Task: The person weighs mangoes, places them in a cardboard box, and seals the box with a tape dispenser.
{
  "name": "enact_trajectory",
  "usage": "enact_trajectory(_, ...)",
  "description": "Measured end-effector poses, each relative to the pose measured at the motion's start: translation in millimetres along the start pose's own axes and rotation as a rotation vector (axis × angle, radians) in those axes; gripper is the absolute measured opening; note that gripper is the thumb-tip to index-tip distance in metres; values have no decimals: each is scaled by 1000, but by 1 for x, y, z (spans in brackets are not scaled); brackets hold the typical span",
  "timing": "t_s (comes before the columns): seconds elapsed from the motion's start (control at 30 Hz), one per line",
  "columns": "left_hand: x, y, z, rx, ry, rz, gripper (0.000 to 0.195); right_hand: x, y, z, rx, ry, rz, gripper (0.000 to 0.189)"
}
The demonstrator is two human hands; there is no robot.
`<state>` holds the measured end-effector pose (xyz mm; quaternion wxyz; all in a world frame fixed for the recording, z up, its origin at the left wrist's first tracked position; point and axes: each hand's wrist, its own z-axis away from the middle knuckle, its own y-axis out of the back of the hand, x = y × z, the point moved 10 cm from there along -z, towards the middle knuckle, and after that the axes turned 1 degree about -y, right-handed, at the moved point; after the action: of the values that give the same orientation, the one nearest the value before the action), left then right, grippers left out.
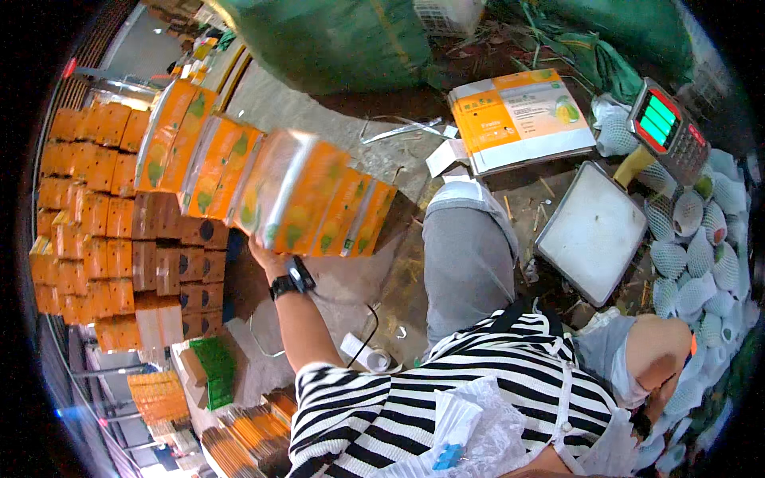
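Note:
My left hand (267,256), with a black device strapped at the wrist, grips the near end of an orange printed fruit carton (287,191). That carton is blurred and sits at the top of a row of similar orange cartons (215,170). My right hand (656,399) is low at the right beside my bent knee, partly hidden, and its fingers cannot be made out. Before my other knee lies a flat orange and white fruit carton (526,119). A bench scale with a pale square platform (594,233) and a lit green display (657,122) stands to the right.
Fruits in white foam nets (669,260) are heaped along the right edge. Tall stacks of orange cartons (95,209) rise at the left. Large green sacks (334,42) stand ahead. A white roll (376,359) and a dark cable (373,328) lie on the floor.

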<state>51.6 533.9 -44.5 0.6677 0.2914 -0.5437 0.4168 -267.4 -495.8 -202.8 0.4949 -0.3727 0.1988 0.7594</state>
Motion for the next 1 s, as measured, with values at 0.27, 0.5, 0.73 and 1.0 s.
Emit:
enact_trajectory(0.27, 42, -73, 64, 429, -1309, -680, 38, -90, 37, 74, 147, 377, -174, 54)
enact_trajectory(0.5, -337, -386, 110, -955, 322, -333, 26, -186, 57, 140, 191, 655, -37, 55)
enact_trajectory(0.73, -428, -456, 113, -793, 124, -1060, 52, -215, 54, 157, 395, 916, 460, 57)
enact_trajectory(1.0, -427, -471, 123, -772, -27, -1367, 63, -217, 40, 173, 616, 1115, 642, 57)
